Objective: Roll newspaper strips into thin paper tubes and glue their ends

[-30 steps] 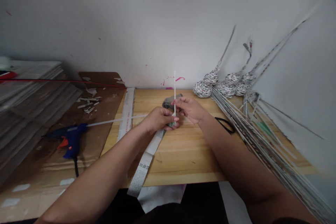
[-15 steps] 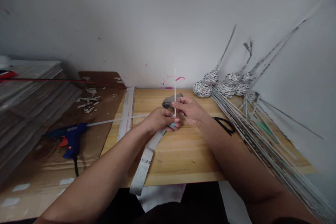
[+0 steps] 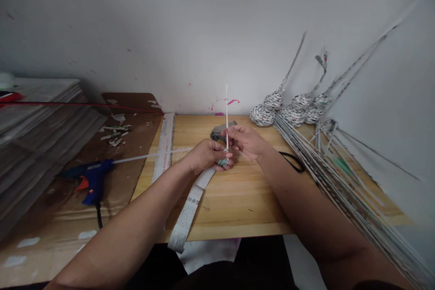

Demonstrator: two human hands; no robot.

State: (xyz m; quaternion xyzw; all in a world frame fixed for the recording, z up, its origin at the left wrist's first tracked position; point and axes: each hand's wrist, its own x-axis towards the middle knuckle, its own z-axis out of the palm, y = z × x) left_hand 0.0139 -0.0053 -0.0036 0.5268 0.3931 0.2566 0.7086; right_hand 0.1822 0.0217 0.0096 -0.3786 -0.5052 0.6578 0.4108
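Above the wooden table, my left hand is closed on one end of a newspaper strip. The strip's printed tail slopes down over the table's front edge. A slim white stick stands upright out of the paper at my left fingers; whether it is rolled paper or a skewer I cannot tell. My right hand pinches this stick with thumb and forefinger just above the left hand, its other fingers curled. Partly hidden behind the hands lies a crumpled grey cloth-like piece.
At left, a blue glue gun lies on cardboard beside stacked paper. A flat printed strip crosses the wooden table. To the right are black-handled scissors, a bundle of paper sticks and woven paper gourds.
The white stick reaches slightly higher. My right hand has shifted a little to the right, and the newspaper strip has turned slightly, while my left hand stays nearly in place.
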